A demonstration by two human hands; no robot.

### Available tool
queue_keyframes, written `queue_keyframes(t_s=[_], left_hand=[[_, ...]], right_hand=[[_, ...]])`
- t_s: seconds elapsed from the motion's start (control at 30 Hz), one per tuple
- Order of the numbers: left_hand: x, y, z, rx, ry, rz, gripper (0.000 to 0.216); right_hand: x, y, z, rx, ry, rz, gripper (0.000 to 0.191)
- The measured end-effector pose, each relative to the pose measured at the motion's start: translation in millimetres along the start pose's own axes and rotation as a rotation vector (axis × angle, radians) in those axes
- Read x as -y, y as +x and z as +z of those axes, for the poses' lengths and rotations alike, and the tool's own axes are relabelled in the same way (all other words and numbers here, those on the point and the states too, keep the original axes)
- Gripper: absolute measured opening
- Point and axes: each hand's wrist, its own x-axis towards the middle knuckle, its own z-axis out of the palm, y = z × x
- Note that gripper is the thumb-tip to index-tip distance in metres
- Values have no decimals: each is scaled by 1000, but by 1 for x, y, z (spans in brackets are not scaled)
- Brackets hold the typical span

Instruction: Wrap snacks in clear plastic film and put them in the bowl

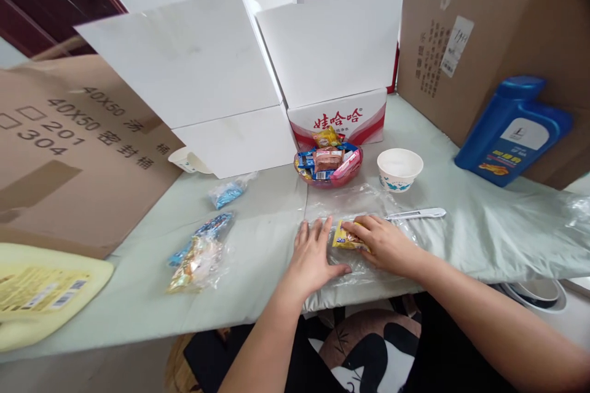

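Note:
A yellow snack packet point(341, 237) lies over a clear plastic bag point(369, 196) near the table's front edge. The fingers of my right hand point(387, 244) curl over the packet's right part and hide some of it. Flat on the plastic, just left of the packet, my left hand point(313, 261) has its fingers spread and holds nothing. A white utility knife point(417, 214) rests beyond my right hand, its left end across the plastic. Behind the plastic stands a pink bowl point(328, 183) heaped with wrapped snacks point(328, 159).
A white paper bowl point(400, 171) stands right of the snacks, and a blue jug point(511, 132) farther right. Bagged wrappers point(200, 258) and a small blue packet point(228, 195) lie left. White boxes point(193, 61), cardboard cartons point(461, 43) and a yellow container point(46, 295) surround the table.

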Motion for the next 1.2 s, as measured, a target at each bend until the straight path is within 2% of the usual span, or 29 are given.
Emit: queue_keyframes(t_s=[0.1,0.17,0.27,0.33,0.4,0.47,0.57,0.67,0.77,0.87,0.97,1.07,1.13,1.2], left_hand=[[0,0,-1,22,22,-14,113],[1,0,-1,37,23,-21,113],[1,1,-1,59,21,-18,113],[1,1,-1,63,25,-11,112],[2,1,-1,71,29,-13,110],[2,1,-1,79,29,-10,110],[3,1,-1,79,21,0,111],[2,0,-1,62,15,-11,108],[1,-4,-4,44,12,-12,104],[3,-11,-12,44,12,-21,99],[12,-20,-27,43,-15,-29,88],[26,-26,-41,-7,-48,-71,63],[34,-25,-46,-42,-55,-88,47],[41,-22,-47,-65,-43,-52,41]], right_hand=[[-8,3,-19,-132,118,14,55],[-13,17,-36,-266,147,20,54],[-21,66,-64,-456,113,21,55],[-28,109,-79,-507,92,37,57],[-36,153,-90,-492,85,106,58],[-43,188,-94,-362,59,173,63],[-48,209,-93,-228,-21,250,58],[-41,187,-84,-210,-25,232,30],[-26,136,-67,-116,60,103,21],[-12,79,-47,74,89,-3,28],[-3,38,-28,247,7,16,42],[3,18,-17,268,-28,51,49],[4,11,-13,271,5,12,54],[2,6,-10,282,16,-40,68]])
